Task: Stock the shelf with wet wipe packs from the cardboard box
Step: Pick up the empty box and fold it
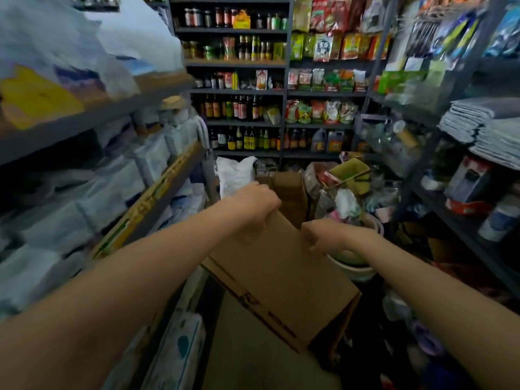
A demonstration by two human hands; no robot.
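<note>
— Cardboard box (281, 280), tilted, held up in the narrow aisle between the left shelf (157, 198) and a heap of bags (343, 204). No wipe packs showing; the box's inside is hidden from view.

— Hands?

— Both at the far top edge. Left hand (254, 204) curled over the corner, gripping it. Right hand (323, 236) fingers hooked on the edge, also gripping.

— Risks?

— Hold is all on one edge, so the box may swing or slip and spill its load. Its low corner could knock the bowl (351, 263) just beside it. Whether the bottom seam is sound I cannot tell; if not, packs may drop through.
</note>
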